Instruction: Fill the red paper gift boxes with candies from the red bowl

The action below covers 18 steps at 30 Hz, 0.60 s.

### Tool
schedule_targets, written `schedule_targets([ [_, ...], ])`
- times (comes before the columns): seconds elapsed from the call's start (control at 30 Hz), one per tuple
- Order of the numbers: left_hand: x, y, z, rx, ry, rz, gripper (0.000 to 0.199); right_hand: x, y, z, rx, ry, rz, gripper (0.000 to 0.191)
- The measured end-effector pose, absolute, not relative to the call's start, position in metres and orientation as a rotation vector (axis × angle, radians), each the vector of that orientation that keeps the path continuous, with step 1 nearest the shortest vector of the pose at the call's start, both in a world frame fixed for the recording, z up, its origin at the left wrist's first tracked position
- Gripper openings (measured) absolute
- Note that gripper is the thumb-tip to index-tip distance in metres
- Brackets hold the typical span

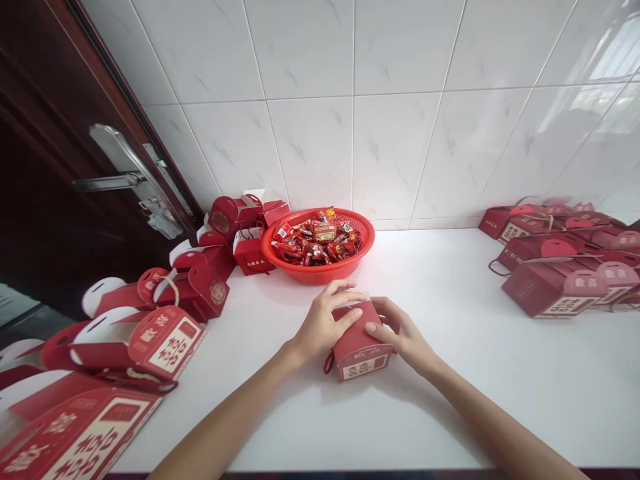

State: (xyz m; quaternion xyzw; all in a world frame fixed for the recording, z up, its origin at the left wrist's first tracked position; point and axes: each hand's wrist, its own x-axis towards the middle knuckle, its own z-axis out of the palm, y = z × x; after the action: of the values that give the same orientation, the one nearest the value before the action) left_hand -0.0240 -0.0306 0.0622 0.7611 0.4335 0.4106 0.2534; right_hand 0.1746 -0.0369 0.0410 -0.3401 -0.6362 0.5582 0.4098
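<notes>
A small red cardboard candy box (pixel 364 339) stands on the white table in front of me, with a cream label and dark characters on its near end. My left hand (pixel 325 320) grips its left side and top, thumb lying over the upper panel. On the right side, my right hand (pixel 403 337) holds the box, thumb on top and fingers curled behind its far right edge. A red cord loop (pixel 329 363) sticks out at the box's lower left. The inside of the box is hidden.
Behind the box sits a red plastic basket (pixel 320 273) full of wrapped candies (pixel 323 240). Several open-topped red boxes (pixel 165 343) line the left side. Several closed boxes (pixel 550 287) stand at the right. A tiled wall (pixel 400 153) and a dark door (pixel 45 153) bound the table.
</notes>
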Motion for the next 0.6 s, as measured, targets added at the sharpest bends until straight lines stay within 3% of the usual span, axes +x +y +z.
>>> schedule_targets([
  [0.1,-0.025,-0.031,0.061,2.077,1.162,1.161,0.034,0.181,-0.037,0.039,-0.816,-1.649,1.299,0.052],
  [0.23,-0.025,-0.033,0.062,2.047,1.177,1.214,0.060,0.189,-0.037,0.039,-0.682,-1.720,1.338,0.075],
  [0.33,-0.024,-0.034,0.062,1.979,1.223,1.207,0.069,0.188,-0.039,0.040,-0.741,-1.692,1.389,0.072],
  [0.47,-0.025,-0.034,0.060,1.920,1.235,1.190,0.058,0.179,-0.040,0.040,-0.815,-1.620,1.383,0.051],
  [0.6,-0.025,-0.031,0.059,1.904,1.210,1.166,0.040,0.173,-0.038,0.038,-0.821,-1.620,1.278,0.041],
])
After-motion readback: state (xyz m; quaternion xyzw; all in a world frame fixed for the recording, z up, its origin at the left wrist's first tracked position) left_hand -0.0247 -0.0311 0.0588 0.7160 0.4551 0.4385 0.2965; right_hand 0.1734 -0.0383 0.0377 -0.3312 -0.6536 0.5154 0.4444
